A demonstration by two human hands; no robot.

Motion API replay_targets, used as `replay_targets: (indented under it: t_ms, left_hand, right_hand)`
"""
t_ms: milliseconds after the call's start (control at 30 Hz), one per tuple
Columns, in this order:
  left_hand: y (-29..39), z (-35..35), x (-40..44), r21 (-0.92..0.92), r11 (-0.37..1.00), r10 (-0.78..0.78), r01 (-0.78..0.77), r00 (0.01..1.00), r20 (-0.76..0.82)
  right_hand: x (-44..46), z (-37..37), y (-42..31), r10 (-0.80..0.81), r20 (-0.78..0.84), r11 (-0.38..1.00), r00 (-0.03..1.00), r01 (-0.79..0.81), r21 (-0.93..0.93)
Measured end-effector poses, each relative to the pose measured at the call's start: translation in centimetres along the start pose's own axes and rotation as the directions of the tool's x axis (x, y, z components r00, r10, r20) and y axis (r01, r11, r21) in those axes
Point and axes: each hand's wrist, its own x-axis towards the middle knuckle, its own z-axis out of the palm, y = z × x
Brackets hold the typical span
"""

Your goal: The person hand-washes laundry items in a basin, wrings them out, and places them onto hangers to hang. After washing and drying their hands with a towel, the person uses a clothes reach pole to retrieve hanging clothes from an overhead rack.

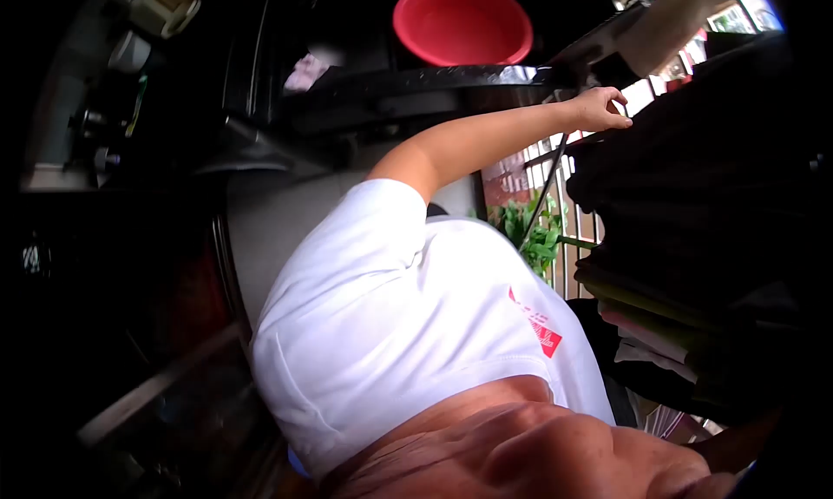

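Head cam: dk clothes (685,160) just beside L hand (600,110)

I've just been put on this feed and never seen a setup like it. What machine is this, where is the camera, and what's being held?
There is no machine: a person works bare-handed. The single picture comes from a camera on their head, so their white shirt and neck fill much of it, tilted. The arm in view looks like the left; its hand reaches out, fingers partly curled, beside a large dark shape, perhaps cloth. I see nothing held, but can't rule out a grip. The right hand isn't in view. A red basin sits on a dark surface. Leaves show by the bars.
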Motion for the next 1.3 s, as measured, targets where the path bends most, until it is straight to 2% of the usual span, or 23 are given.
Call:
replay_targets:
  t_ms: [33,100,133,167,233,300,333,367,433,500,567,600,700,767,800,867,933,1000,1067,1133,1200,1267,1300]
  left_hand:
    - [-3.4,-1.7,-1.4,0.048,0.996,-0.067,0.070,0.997,-0.049]
    - [-9.5,-5.7,-5.3,0.092,0.977,-0.178,0.192,0.974,-0.140]
    - [-12.4,-8.2,-7.3,-0.020,0.962,-0.271,0.273,0.939,-0.213]
    - [-14.5,-11.2,-9.4,0.049,0.943,-0.299,0.331,0.899,-0.319]
    - [-14.0,-16.7,-14.2,0.220,0.864,-0.257,0.453,0.773,-0.580]
    - [-14.1,-22.9,-17.8,0.322,0.724,-0.183,0.610,0.620,-0.763]
    - [-14.9,-26.5,-19.3,0.362,0.707,-0.048,0.608,0.552,-0.832]
    - [-16.7,-30.7,-21.1,0.513,0.599,0.153,0.615,0.540,-0.827]
    - [-13.8,-36.7,-23.8,0.461,0.393,0.080,0.796,0.469,-0.879]
    - [-16.8,-44.5,-27.3,0.559,0.019,0.033,0.829,0.558,-0.829]
    - [-12.7,-44.1,-28.5,0.402,-0.098,-0.336,0.910,0.350,-0.874]
    - [-12.7,-43.7,-29.1,0.457,-0.185,-0.280,0.870,0.398,-0.873]
    - [-11.4,-45.0,-28.0,0.486,0.016,-0.320,0.874,0.465,-0.826]
    - [-9.6,-45.1,-25.3,0.454,0.330,-0.351,0.828,0.554,-0.755]
    - [-9.1,-45.1,-24.0,0.378,0.501,-0.384,0.778,0.592,-0.709]
    - [-7.8,-43.6,-19.3,0.147,0.813,-0.410,0.563,0.734,-0.542]
    - [-6.9,-41.2,-13.8,-0.178,0.904,-0.427,0.388,0.808,-0.406]
    - [-9.8,-41.0,-9.5,-0.363,0.881,-0.440,0.303,0.807,-0.393]
    - [-11.8,-40.7,-5.6,-0.287,0.951,-0.278,0.110,0.710,-0.648]
    - [-12.8,-41.6,-4.0,-0.501,0.841,-0.531,0.204,0.494,-0.689]
    - [-15.3,-40.1,-3.1,-0.516,0.781,-0.625,0.352,0.412,-0.663]
    - [-17.9,-39.2,-3.0,-0.513,0.662,-0.742,0.546,0.382,-0.551]
    - [-18.7,-38.8,-2.6,-0.471,0.612,-0.769,0.636,0.339,-0.542]
  right_hand:
    - [-1.2,-0.2,-2.5,-0.141,0.074,0.989,0.987,0.138,0.049]
    - [-5.9,-3.0,-11.2,-0.328,0.467,0.867,0.821,0.066,0.493]
    - [-7.8,-4.9,-15.3,-0.416,0.644,0.787,0.643,-0.101,0.609]
    - [-9.4,-5.2,-18.3,-0.525,0.536,0.599,0.661,-0.160,0.784]
    - [-10.4,-6.3,-24.9,-0.594,0.589,0.180,0.548,-0.623,0.761]
    - [-10.7,-5.7,-32.3,-0.576,0.499,0.009,0.647,-0.606,0.796]
    - [-9.5,-5.4,-35.1,-0.643,0.505,-0.084,0.576,-0.708,0.701]
    - [-8.9,-4.8,-38.5,-0.585,0.469,-0.188,0.661,-0.673,0.715]
    - [-5.0,-4.1,-43.9,-0.574,0.499,-0.160,0.649,-0.686,0.709]
    - [0.3,-3.6,-47.5,-0.441,0.446,-0.351,0.779,-0.607,0.713]
    - [5.1,-3.3,-51.5,-0.376,0.428,-0.522,0.822,-0.570,0.635]
    - [7.6,-3.2,-53.5,-0.358,0.408,-0.573,0.840,-0.543,0.614]
    - [14.5,-2.9,-58.9,-0.409,0.304,-0.703,0.861,-0.509,0.497]
    - [18.3,-3.2,-63.1,-0.543,0.275,-0.801,0.794,-0.588,0.117]
    - [19.7,-3.1,-65.6,-0.606,0.251,-0.790,0.755,-0.608,-0.079]
    - [22.5,-3.1,-69.0,-0.584,0.309,-0.795,0.751,-0.605,-0.031]
    - [24.9,-2.5,-70.7,-0.567,0.316,-0.820,0.761,-0.482,-0.308]
    - [25.8,1.7,-71.8,-0.577,0.320,-0.817,0.751,-0.529,-0.231]
    - [25.5,6.6,-72.4,-0.389,0.596,-0.846,0.702,-0.529,0.070]
    - [23.8,13.0,-73.0,-0.439,0.785,-0.688,0.438,-0.725,0.020]
    - [22.4,17.1,-74.1,-0.446,0.805,-0.568,0.391,-0.819,0.083]
    - [20.2,19.9,-78.8,-0.265,0.721,-0.188,0.640,-0.768,0.612]
    - [20.6,20.3,-79.2,-0.279,0.721,-0.184,0.634,-0.773,0.608]
